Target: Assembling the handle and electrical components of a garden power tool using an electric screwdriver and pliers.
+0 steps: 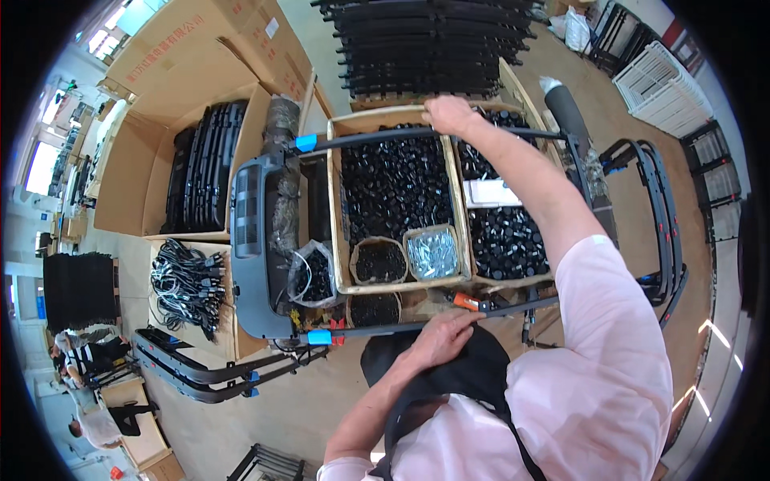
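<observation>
A long black metal frame [377, 138] lies crosswise in front of me, with a dark grey plastic panel [250, 240] at its left end. Blue pieces [319, 337] wrap its rails near that panel. My right hand [451, 116] reaches across to the far rail, fingers curled down over it beside a bin's rim. Close to my body, my left hand [445, 337] is closed over the near rail, its fingertips pointing right. An orange-and-black tool [467, 302] sits just beyond the left fingertips. Under the frame, wooden bins [459, 200] hold many small black round parts.
Small bags of screws [433, 252] and dark bits [378, 261] sit in the middle bin. Left are a carton [132, 176] of black panels and coiled cables [186, 280]. Similar frames stand at right [662, 224] and lower left [208, 385]. Other people [96, 425] work far left.
</observation>
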Tool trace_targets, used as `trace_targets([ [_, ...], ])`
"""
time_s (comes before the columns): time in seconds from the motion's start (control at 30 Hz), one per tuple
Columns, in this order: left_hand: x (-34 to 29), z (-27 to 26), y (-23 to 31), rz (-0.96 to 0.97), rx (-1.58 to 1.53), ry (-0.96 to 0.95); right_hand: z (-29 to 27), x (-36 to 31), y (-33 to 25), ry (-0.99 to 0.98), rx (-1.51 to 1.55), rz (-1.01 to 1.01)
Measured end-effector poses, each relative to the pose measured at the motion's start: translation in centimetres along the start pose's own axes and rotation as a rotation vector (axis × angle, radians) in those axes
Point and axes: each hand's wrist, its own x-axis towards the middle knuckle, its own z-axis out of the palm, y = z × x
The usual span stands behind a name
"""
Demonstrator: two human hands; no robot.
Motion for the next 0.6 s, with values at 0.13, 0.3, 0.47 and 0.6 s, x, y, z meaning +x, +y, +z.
trace_targets([
  [0.13,0.3,0.5,1.1,-0.218,-0.095,0.012,0.7,-0.5,0.7,0.009,0.008,0.043],
  [0.3,-0.7,0.5,0.0,-0.092,0.038,-0.047,-1.4,-0.9,-1.2,-0.149,0.159,0.099],
  [0.47,0.7,-1.1,3.2,-0.088,0.321,-0.05,-3.0,-0.8,0.2,-0.353,0.085,0.11],
  [0.6,0.8,-2.1,3.9,-0.38,0.226,-0.229,-4.9,-1.1,-2.2,-0.343,-0.005,0.103],
])
